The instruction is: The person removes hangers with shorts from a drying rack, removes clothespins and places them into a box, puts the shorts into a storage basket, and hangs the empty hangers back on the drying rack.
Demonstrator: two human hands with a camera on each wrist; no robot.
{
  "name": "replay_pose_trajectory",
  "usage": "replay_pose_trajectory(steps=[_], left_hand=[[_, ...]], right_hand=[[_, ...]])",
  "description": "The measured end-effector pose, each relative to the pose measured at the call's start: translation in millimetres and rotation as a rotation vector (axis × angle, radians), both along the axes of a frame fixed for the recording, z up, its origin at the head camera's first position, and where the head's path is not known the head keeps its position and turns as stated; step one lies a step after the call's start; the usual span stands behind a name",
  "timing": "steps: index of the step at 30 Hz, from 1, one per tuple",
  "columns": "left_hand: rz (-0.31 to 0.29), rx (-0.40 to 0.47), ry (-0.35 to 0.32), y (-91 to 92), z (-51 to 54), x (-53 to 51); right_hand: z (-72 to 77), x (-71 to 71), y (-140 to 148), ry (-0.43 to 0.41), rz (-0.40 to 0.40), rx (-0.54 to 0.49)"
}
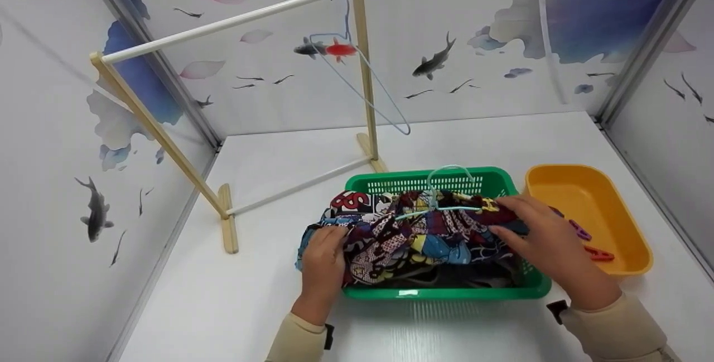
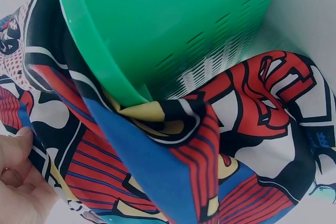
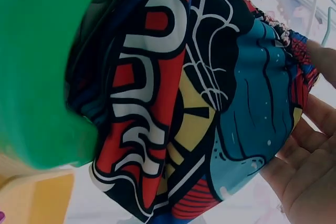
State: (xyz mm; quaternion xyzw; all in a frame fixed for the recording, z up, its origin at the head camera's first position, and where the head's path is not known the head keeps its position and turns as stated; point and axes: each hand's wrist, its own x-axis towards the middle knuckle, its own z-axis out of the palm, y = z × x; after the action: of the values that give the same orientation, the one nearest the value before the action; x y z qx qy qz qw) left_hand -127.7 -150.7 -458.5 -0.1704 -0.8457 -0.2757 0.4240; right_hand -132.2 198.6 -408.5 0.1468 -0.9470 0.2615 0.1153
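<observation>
A garment with a bright comic print is bunched over the green basket, part of it draping past the basket's left end. A pale mint hanger sits at its top edge, hook upward; cloth hides its lower part. My left hand grips the garment's left side, and in the left wrist view thumb and curled fingers meet at the fabric. At the upper right, my right hand pinches the garment's edge, which looks gathered in the right wrist view. Dark grey cloth lies underneath in the basket.
A wooden rack with a white top bar stands behind to the left. One light blue hanger hangs at its right end. An orange tray right of the basket holds clothespins. Printed panels enclose the white table.
</observation>
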Motion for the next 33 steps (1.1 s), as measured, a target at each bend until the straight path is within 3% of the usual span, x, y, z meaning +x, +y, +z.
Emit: replay_pose_trajectory(steps=[9,12,15,25,29,33], left_hand=[[-0.013,-0.013,0.024,2.3,1.8,-1.3],[-0.014,-0.022,0.032,3.8,2.9,-2.2],[-0.017,-0.032,0.039,5.8,4.3,-3.1],[-0.042,-0.052,0.001,10.0,8.9,-5.4],[-0.055,-0.059,-0.028,10.7,14.2,-6.3],[-0.057,-0.081,-0.071,12.7,22.1,-7.2]], right_hand=[[3.4,-0.9,-2,-0.098,-0.049,0.069],[1.3,-0.3,-1,-0.086,-0.052,0.074],[-3.7,0.2,0,-0.006,-0.052,0.070],[-16.5,0.2,1,0.412,-0.115,0.012],[-17.4,1.5,4,0.477,-0.145,-0.002],[-17.6,2.7,9,0.479,-0.180,-0.012]])
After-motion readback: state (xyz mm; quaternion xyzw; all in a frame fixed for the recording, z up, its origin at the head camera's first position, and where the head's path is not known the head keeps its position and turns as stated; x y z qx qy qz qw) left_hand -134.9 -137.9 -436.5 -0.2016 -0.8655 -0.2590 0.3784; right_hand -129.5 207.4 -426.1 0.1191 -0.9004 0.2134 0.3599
